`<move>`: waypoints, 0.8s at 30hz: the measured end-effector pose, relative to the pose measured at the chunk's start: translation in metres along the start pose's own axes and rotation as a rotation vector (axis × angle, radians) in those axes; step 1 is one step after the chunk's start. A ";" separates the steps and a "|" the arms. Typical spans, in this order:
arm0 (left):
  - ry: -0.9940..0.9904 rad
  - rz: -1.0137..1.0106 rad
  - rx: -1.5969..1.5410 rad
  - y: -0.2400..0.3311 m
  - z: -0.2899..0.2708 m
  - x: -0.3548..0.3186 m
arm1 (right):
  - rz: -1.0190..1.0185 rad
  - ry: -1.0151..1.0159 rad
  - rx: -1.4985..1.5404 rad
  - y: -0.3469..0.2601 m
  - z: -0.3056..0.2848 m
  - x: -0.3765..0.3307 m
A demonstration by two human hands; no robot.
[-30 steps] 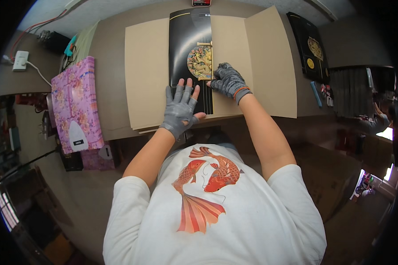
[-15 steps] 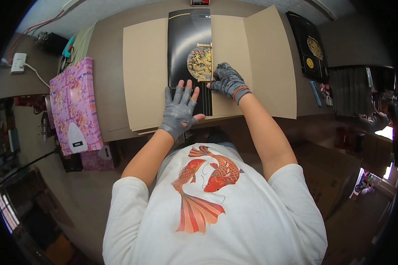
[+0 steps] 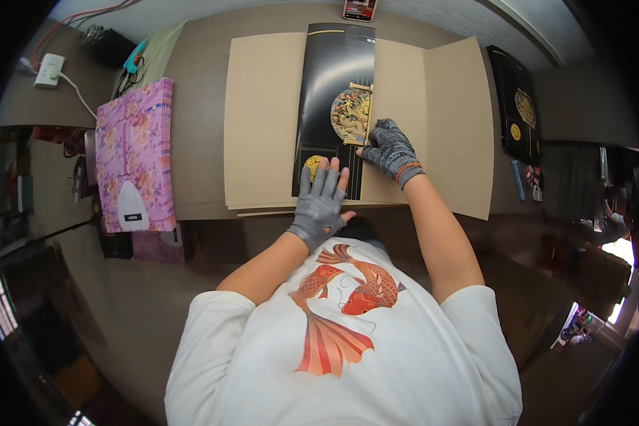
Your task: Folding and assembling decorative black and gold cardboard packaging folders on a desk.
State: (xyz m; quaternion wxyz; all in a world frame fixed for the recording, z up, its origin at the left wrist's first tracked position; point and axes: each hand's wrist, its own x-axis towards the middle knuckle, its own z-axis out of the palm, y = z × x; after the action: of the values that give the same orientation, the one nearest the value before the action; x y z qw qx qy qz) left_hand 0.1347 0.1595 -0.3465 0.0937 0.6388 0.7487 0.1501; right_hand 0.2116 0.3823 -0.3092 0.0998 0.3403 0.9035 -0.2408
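Note:
A glossy black sheet (image 3: 334, 64) with a round gold-and-coloured picture and a smaller yellow emblem is lying on a brown cardboard sheet (image 3: 263, 121). My left hand (image 3: 321, 202), in a grey fingerless glove, rests flat with fingers stretched over the near end of the black sheet, just below the emblem. At the black sheet's right edge, beside the round picture, sits my right hand (image 3: 392, 150) in a mottled grey knit glove. Its fingers are curled in and the thumb touches that edge; whatever is inside the fingers is hidden.
A stack of pink flowered cardboard pieces (image 3: 135, 153) lies to the left. Farther back are a white power strip (image 3: 49, 71) and a turquoise-handled tool (image 3: 134, 57). Another black printed piece (image 3: 515, 106) lies right of the raised cardboard flap (image 3: 461, 128). A phone (image 3: 360, 9) stands at the far edge.
The whole view has shifted, so the table appears farther right and lower. My left hand has slid nearer along the black sheet, uncovering the yellow emblem. My right hand stays at the edge.

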 end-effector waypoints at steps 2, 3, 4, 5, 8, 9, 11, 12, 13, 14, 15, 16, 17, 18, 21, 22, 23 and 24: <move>-0.043 -0.002 0.003 0.000 0.002 -0.001 | -0.002 0.021 -0.009 0.004 0.005 -0.001; -0.040 -0.011 0.003 0.000 0.004 -0.001 | -0.010 0.017 -0.012 0.004 0.004 -0.002; -0.041 -0.018 0.014 0.000 0.006 -0.002 | -0.008 0.019 -0.019 0.003 0.004 -0.002; -0.043 -0.025 0.023 0.000 0.007 -0.003 | -0.005 0.020 -0.026 0.002 0.004 -0.002; 0.010 -0.028 -0.002 -0.001 0.007 -0.002 | 0.011 0.019 -0.006 0.003 0.005 -0.001; 0.069 -0.020 -0.021 0.000 0.007 -0.003 | 0.009 0.036 -0.007 0.004 0.006 -0.003; 0.063 -0.019 -0.021 -0.003 0.005 -0.003 | -0.003 0.057 -0.026 0.004 0.009 0.000; 0.061 -0.020 -0.014 -0.003 0.003 -0.002 | -0.022 0.083 -0.045 0.004 0.010 0.001; 0.072 -0.043 -0.025 -0.003 0.001 -0.003 | -0.013 0.075 -0.046 0.004 0.011 0.001; 0.082 -0.046 0.003 -0.003 0.000 -0.003 | -0.007 0.087 -0.038 0.004 0.012 0.001; 0.094 -0.051 0.034 -0.005 0.000 -0.003 | -0.006 0.100 -0.030 0.002 0.012 0.002; 0.089 -0.051 0.029 -0.005 0.001 -0.002 | 0.013 0.088 -0.028 0.001 0.012 0.002; 0.096 -0.047 0.024 -0.005 0.001 -0.003 | 0.017 0.083 -0.028 0.002 0.011 0.001; 0.105 -0.043 0.021 -0.005 0.002 -0.002 | 0.027 0.074 -0.021 0.001 0.010 0.001; 0.085 -0.031 0.000 -0.005 0.003 -0.003 | 0.037 0.072 -0.020 0.000 0.010 0.001; 0.079 -0.031 0.000 -0.004 0.003 -0.004 | 0.035 0.080 -0.026 0.000 0.010 0.000; 0.086 -0.004 0.012 -0.002 0.003 -0.004 | 0.037 0.076 -0.022 -0.001 0.010 0.000; 0.098 0.024 0.025 0.000 0.004 -0.005 | 0.037 0.070 -0.022 -0.003 0.009 -0.001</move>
State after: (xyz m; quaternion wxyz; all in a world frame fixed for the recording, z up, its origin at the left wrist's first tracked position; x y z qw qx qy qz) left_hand 0.1365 0.1553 -0.3507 0.0472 0.6406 0.7466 0.1732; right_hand 0.2105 0.3757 -0.3155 0.0764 0.3642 0.9025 -0.2169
